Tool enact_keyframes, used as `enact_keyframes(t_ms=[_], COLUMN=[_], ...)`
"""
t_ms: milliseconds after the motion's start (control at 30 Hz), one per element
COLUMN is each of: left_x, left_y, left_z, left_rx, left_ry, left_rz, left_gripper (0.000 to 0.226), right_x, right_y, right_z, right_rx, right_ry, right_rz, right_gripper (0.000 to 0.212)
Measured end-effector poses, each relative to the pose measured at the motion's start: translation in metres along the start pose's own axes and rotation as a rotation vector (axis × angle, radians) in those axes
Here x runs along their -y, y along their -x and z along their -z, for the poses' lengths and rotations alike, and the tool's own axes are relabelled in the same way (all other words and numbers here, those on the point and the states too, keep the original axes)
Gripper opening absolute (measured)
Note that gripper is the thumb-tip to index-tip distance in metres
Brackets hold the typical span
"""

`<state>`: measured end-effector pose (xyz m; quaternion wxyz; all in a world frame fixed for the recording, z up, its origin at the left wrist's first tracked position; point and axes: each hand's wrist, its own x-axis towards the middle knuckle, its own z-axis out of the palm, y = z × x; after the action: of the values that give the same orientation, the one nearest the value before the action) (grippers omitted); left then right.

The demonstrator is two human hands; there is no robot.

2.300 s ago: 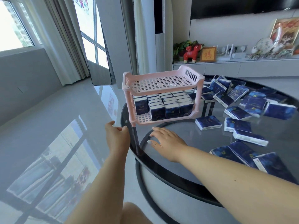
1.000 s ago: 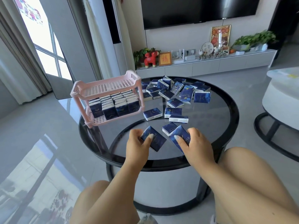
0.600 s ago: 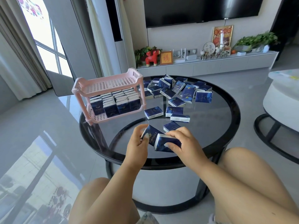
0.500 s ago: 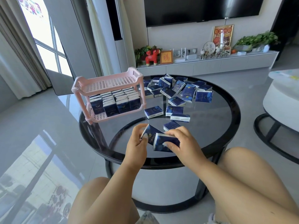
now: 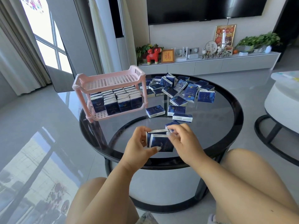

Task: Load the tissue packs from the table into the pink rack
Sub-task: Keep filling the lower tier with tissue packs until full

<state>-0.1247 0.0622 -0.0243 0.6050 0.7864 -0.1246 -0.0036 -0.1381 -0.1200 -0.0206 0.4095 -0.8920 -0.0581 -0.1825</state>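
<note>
Two dark blue rectangular tissue packs [image 5: 159,140] are being held upright, face to face, above the near edge of the round black glass-topped table [image 5: 223,110]. The left hand [image 5: 137,147] is being kept closed on their left side, thumb laid across the front pack's lower face. The right hand [image 5: 182,143] is being kept closed on their right side, fingertips [image 5: 169,135] pressed at the top corner. A two-tier pink perforated plastic rack [image 5: 110,92] is being supported on the table's far-left part, left of and beyond the held packs. Its lower tier is being occupied by upright rows of packs [image 5: 116,99]; its top tier is being left bare. A loose heap of packs [image 5: 179,89] is being left right of the rack; three flat packs [image 5: 169,111] are being left between the heap and the hands
</note>
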Motion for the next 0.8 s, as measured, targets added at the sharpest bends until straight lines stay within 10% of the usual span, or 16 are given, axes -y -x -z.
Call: enact_keyframes(t_ms=[267, 800], left_x=[-0.003, 0.004], left_y=[0.002, -0.006], left_z=[-0.002, 0.02], left_rx=[-0.272, -0.235], left_ry=[-0.239, -0.037], left_rz=[0.004, 0.161], left_gripper=[0.057, 0.051], right_x=[-0.016, -0.013], right_y=[-0.03, -0.003], right_z=[0.0, 0.004], right_rx=[-0.036, 0.096], right_ry=[0.459, -0.112], right_rz=[-0.443, 0.1], right_gripper=[0.058, 0.028])
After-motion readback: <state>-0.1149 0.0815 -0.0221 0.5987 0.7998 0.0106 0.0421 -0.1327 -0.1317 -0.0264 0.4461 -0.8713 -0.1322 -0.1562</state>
